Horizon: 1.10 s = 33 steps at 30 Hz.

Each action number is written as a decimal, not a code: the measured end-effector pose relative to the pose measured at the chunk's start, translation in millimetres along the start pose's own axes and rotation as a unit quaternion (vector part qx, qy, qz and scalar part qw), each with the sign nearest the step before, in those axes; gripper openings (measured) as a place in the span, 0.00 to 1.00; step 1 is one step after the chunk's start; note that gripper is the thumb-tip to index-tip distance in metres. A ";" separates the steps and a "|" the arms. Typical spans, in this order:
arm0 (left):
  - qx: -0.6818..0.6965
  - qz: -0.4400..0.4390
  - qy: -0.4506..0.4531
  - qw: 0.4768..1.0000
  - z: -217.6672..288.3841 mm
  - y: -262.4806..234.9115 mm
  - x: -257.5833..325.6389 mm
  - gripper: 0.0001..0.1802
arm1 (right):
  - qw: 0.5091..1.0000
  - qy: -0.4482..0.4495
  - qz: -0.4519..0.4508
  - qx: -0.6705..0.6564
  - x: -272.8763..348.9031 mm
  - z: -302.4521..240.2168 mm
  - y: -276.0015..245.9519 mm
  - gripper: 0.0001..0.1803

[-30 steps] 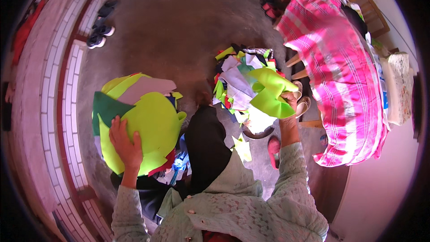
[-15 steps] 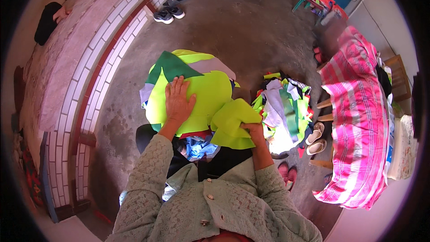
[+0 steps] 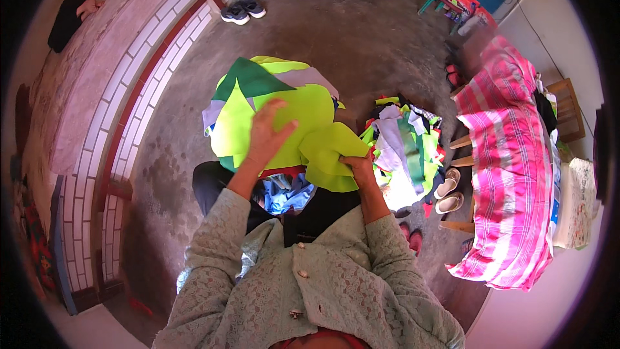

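Observation:
A broad heap of cloth pieces lies in front of me, topped by a large yellow-green piece [image 3: 307, 106]. A dark green piece [image 3: 255, 76] and a grey one [image 3: 310, 79] show at its far side. My left hand [image 3: 266, 132] is over the large piece, fingers spread and slightly blurred, holding nothing; whether it touches the cloth I cannot tell. With fingers closed on its right edge, my right hand [image 3: 359, 167] grips a smaller yellow-green cloth piece [image 3: 326, 152], which overlaps the heap's near right side. Blue cloth [image 3: 287, 195] shows beneath, between my knees.
To the right lies a second heap of mixed scraps [image 3: 413, 148], beside beige shoes [image 3: 447, 194]. A pink checked cloth [image 3: 507, 181] drapes over wooden-legged furniture further right. A white-brick ledge [image 3: 119, 136] runs along the left, with dark shoes [image 3: 243, 11] at its far end.
My left hand has lifted from lying flat on the large piece and shifted slightly right. My right hand keeps its hold on the smaller piece. The whole view has shifted a little.

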State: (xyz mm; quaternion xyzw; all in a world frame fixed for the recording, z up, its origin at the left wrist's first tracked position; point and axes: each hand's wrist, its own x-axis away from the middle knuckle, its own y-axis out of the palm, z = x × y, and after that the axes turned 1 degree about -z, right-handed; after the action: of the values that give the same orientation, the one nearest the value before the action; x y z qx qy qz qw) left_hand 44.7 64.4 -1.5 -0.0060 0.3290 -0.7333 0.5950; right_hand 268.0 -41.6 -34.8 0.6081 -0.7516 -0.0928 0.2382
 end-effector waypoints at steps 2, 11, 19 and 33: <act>0.034 -0.040 -0.019 0.998 32.6 14.3 12.4 0.28 | 0.999 -0.022 -0.032 0.019 -5.1 5.7 -6.6 0.27; 0.103 -0.159 -0.128 0.974 44.6 31.0 24.6 0.24 | 0.991 -0.019 -0.130 0.020 -1.7 10.3 -7.4 0.23; 0.377 -0.093 -0.192 0.901 46.4 20.4 32.4 0.12 | 0.983 0.012 -0.170 0.064 5.3 -7.0 14.4 0.22; 0.263 0.052 -0.186 0.945 27.1 21.2 45.7 0.08 | 0.980 0.024 -0.169 0.101 0.7 -7.7 13.1 0.15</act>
State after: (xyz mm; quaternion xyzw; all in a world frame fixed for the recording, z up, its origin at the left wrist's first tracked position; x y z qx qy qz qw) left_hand 60.7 9.9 -8.1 0.0316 0.0083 -0.7477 0.6632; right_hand 260.1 -38.0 -22.3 0.7495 -0.6373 -0.0401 0.1745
